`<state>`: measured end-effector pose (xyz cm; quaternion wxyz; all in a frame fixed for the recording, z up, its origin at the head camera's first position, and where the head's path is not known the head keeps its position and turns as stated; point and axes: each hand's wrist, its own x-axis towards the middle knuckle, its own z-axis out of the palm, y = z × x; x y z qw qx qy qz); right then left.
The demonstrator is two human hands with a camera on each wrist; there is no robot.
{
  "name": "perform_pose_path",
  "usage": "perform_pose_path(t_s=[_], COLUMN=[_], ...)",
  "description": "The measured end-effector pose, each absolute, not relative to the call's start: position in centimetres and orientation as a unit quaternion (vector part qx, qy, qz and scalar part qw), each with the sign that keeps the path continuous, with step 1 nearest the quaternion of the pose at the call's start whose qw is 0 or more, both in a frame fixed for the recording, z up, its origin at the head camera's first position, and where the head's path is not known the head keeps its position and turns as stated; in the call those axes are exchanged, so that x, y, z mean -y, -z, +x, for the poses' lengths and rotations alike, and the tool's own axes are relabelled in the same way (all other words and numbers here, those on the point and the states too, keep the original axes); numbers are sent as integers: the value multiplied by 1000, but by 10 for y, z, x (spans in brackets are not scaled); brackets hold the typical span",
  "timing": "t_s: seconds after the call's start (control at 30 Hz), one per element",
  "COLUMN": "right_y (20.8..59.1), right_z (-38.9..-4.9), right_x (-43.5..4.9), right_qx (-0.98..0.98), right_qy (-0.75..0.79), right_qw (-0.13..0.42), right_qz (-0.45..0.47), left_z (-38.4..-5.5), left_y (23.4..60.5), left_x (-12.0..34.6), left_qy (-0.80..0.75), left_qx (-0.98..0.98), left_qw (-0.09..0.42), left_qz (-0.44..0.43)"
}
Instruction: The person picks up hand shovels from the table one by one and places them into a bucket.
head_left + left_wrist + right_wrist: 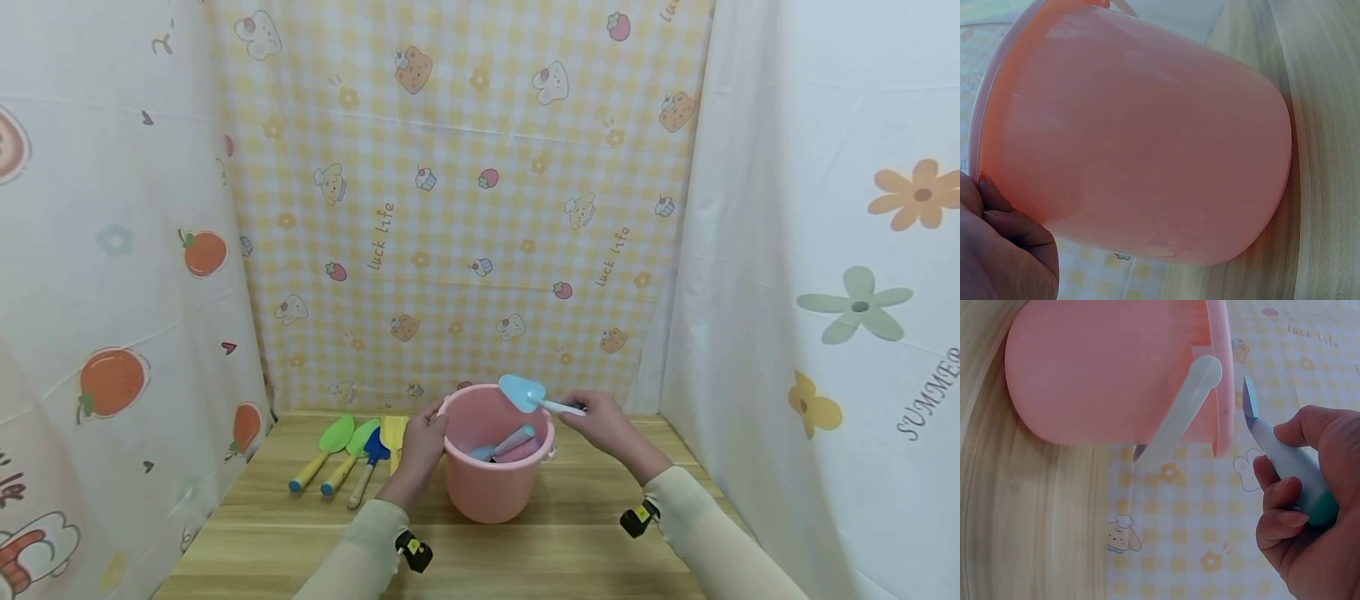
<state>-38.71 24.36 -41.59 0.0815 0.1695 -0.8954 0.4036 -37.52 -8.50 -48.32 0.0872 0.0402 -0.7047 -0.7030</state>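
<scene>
A pink bucket (491, 492) stands upright on the wooden table. My left hand (423, 446) grips its rim on the left side; in the left wrist view the curled fingers (1019, 228) lie against the outer wall just under the rim. My right hand (603, 425) holds a toy shovel (522, 393) with a light blue blade by its white handle, which ends in green in the right wrist view. The blade hangs over the far right part of the bucket's rim. Inside the bucket lie a light blue handle (516, 440) and a pink piece (517, 451), their lower parts hidden.
Left of the bucket lie two green shovels (337, 433), a blue shovel (375, 447) and a yellow tool (393, 432), partly behind my left hand. A white bucket handle (1185, 412) hangs on the right side. Printed curtains (450, 208) enclose the table's back and sides.
</scene>
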Motion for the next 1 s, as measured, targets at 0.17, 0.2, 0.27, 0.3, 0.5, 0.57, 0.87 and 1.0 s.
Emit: perform_pose_path(t_s=[0.17, 0.2, 0.27, 0.3, 0.5, 0.57, 0.87, 1.0], right_y=[415, 414, 414, 414, 413, 413, 411, 410], right_z=[-387, -387, -387, -387, -390, -391, -395, -397], right_x=[-241, -241, -240, -239, -235, -233, -226, -224], right_qx=[898, 898, 899, 900, 906, 907, 908, 910], right_qy=[-401, -399, -395, -391, -369, -366, -369, -362], right_qw=[73, 72, 72, 73, 74, 70, 48, 50], right_qz=[168, 169, 174, 177, 193, 195, 192, 197], left_z=[-376, -377, -377, -377, -376, -376, -376, -376], left_y=[484, 484, 484, 484, 485, 485, 487, 487], left_x=[85, 85, 85, 85, 85, 85, 85, 85], left_qy=[702, 703, 703, 704, 704, 704, 701, 701], left_qx=[705, 705, 704, 704, 704, 704, 707, 706], left_qw=[89, 89, 91, 90, 88, 89, 90, 96], left_qz=[42, 43, 38, 39, 36, 35, 34, 30])
